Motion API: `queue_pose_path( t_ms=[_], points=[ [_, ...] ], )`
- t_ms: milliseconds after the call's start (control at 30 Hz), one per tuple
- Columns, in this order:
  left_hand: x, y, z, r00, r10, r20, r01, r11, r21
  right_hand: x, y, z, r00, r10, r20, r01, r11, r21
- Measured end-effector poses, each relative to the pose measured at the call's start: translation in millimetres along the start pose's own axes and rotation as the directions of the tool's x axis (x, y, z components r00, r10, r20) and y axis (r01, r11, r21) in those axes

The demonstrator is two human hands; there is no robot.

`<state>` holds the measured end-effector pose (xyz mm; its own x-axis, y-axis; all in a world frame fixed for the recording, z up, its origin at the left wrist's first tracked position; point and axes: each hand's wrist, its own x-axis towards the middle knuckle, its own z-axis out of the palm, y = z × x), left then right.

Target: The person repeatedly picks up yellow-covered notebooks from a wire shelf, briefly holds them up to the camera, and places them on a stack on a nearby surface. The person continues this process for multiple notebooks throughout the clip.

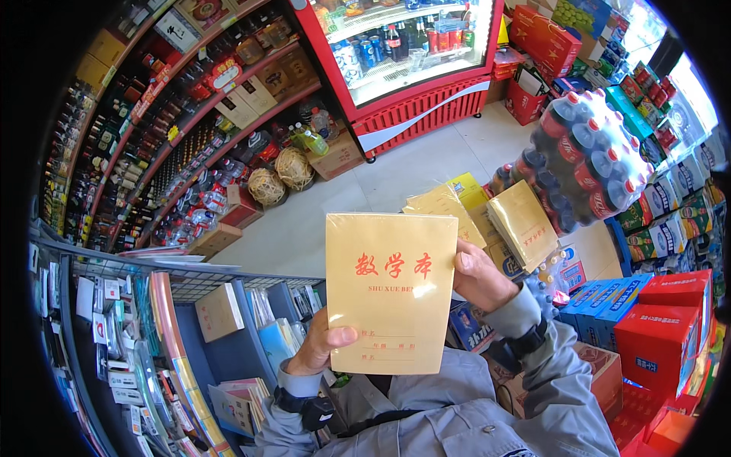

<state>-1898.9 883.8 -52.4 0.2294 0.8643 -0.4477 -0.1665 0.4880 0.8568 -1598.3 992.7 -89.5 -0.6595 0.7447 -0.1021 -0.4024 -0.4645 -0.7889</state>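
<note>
A plastic-wrapped pack of tan exercise books (pixel 394 320) with red print on the cover is held up in front of my body. My left hand (pixel 317 345) grips its lower left edge, thumb on the front. At the upper right edge my right hand (pixel 482 277) has hold of it, the fingers hidden behind. Beyond the right hand lie two more wrapped book packs, one tan pack (pixel 522 225) and another partly covered pack (pixel 445 211). On the dark shelf to the left, a similar book pack (pixel 220 313) leans.
Stationery shelves (pixel 194 320) run along my left. Farther off stand bottle shelves (pixel 188 120) and a red drinks fridge (pixel 422 105). Shrink-wrapped cola bottles (pixel 591 154) are stacked at right, above blue boxes (pixel 605 303) and red cartons (pixel 657 343). Tiled floor (pixel 291 228) lies between.
</note>
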Motion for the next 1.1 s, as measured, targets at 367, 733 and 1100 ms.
queue_pose_path(
  t_ms=[367,733,1100],
  points=[
    [1.4,-4.8,8.2,0.995,0.098,-0.002,-0.097,0.988,0.117,7.4,-7.5,42.0,0.968,-0.12,-0.222,0.132,0.991,0.037],
    [28.2,13.4,10.3,0.996,0.086,0.009,-0.084,0.984,-0.158,49.5,-11.1,32.4,0.972,-0.103,-0.213,0.126,0.987,0.099],
    [44.2,17.5,4.2,0.986,0.119,-0.116,-0.155,0.908,-0.389,95.1,0.2,31.8,0.979,-0.057,-0.195,0.077,0.992,0.097]
  ],
)
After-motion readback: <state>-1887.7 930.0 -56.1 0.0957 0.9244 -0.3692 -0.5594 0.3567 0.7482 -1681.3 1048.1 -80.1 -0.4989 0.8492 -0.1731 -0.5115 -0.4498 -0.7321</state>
